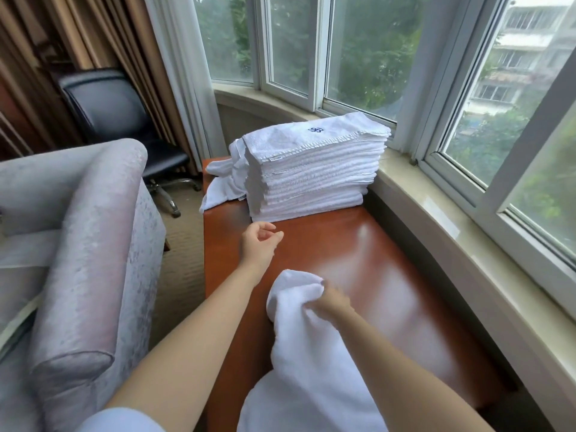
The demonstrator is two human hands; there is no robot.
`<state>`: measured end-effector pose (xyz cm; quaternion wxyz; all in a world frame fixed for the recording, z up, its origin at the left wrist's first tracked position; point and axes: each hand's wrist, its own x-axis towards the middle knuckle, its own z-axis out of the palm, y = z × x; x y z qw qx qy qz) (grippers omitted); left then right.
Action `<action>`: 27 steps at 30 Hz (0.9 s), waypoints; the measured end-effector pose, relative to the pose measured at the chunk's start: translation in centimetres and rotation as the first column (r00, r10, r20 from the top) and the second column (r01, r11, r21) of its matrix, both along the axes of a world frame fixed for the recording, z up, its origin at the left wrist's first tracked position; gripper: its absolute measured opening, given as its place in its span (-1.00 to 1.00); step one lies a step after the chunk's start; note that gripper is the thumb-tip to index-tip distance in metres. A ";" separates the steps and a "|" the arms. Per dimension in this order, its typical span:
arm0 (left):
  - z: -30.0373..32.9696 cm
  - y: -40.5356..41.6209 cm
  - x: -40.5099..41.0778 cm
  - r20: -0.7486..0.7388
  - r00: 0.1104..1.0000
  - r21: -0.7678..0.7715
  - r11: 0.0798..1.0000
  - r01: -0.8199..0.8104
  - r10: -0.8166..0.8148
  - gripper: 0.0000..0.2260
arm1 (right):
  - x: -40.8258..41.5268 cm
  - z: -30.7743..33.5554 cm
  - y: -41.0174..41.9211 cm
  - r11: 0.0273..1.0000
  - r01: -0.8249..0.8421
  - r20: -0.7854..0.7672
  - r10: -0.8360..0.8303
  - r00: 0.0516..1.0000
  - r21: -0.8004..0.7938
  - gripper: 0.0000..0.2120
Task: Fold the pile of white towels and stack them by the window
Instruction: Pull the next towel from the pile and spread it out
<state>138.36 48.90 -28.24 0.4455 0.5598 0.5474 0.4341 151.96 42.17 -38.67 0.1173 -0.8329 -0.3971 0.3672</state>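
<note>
Where the curved window (pixel 358 51) fills the upper right of the frame, its pale sill (pixel 436 219) runs down the right side beside a glossy reddish-brown surface (pixel 389 260). At the left sits a grey-lilac armchair (pixel 78 244), and behind it in the upper left a black office chair (pixel 118 120) stands against brown curtains (pixel 46 32).

At the centre, on the far end of the surface and touching the sill, rests a tall stack of folded towels (pixel 314 169) — the top one bears a small dark-blue embroidered emblem (pixel 316 130), a flower-like swirl and not letters. A tiny tag on its front hem is too small to read. Loose white towels (pixel 221 182) spill off the far left corner behind the stack.

In the lower centre an unfolded towel (pixel 305 363) drapes down out of the bottom edge. The right hand (pixel 330 302) grips its bunched upper end, fingers buried in the cloth. The left hand (pixel 260 241) hovers just in front of the stack, fingers loosely curled, holding nothing.
</note>
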 end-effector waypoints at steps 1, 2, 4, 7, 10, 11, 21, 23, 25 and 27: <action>-0.1 0.0 -0.1 -0.003 1.000 -0.007 1.000 0.014 -0.014 -0.87 | -0.2 -1.0 -0.5 0.986 -0.084 0.045 0.092 0.995 -0.147 -0.37; -0.3 0.0 -0.1 -0.008 1.000 -0.016 1.000 0.022 -0.022 -0.87 | -0.3 -1.8 -0.9 0.960 -0.130 0.061 0.149 0.987 -0.248 -0.43; -0.5 0.1 -0.2 -0.014 0.999 -0.032 0.999 0.037 -0.037 -0.87 | -0.3 -2.6 -1.3 0.966 -0.070 0.049 0.085 0.995 -0.247 -0.59; -0.7 0.6 -0.7 -0.046 0.997 -0.051 0.997 0.060 -0.062 -0.82 | 0.1 -0.2 0.5 0.994 0.006 0.056 -0.013 0.998 0.112 -0.81; -0.7 1.3 -1.1 -0.086 0.993 -0.057 0.996 0.072 -0.077 -0.63 | -0.4 5.5 2.6 0.831 0.106 -0.121 -0.047 0.992 0.546 -0.88; -0.6 1.3 -1.2 -0.085 0.992 -0.059 0.995 0.083 -0.088 -0.53 | -0.6 7.4 3.0 0.770 0.135 -0.184 -0.023 0.983 0.623 -0.86; 1.0 1.7 -1.3 -0.201 0.935 -0.067 0.956 0.286 -0.293 -0.84 | -2.1 14.2 3.9 0.591 0.421 -0.587 0.113 0.801 0.688 -0.85; 1.5 1.9 -1.2 -0.215 0.947 -0.003 0.970 0.245 -0.240 -0.97 | -2.1 14.9 4.0 0.571 0.449 -0.598 0.093 0.796 0.688 -0.89; 1.6 2.7 -1.3 -0.220 0.964 0.073 0.983 0.171 -0.152 -0.86 | -1.6 15.0 4.4 0.517 0.430 -0.484 -0.033 0.874 0.740 -0.92; 2.2 3.1 -1.4 -0.202 0.976 0.154 0.981 0.116 -0.083 -0.84 | -1.0 14.9 4.7 0.523 0.373 -0.309 -0.209 0.928 0.766 -0.87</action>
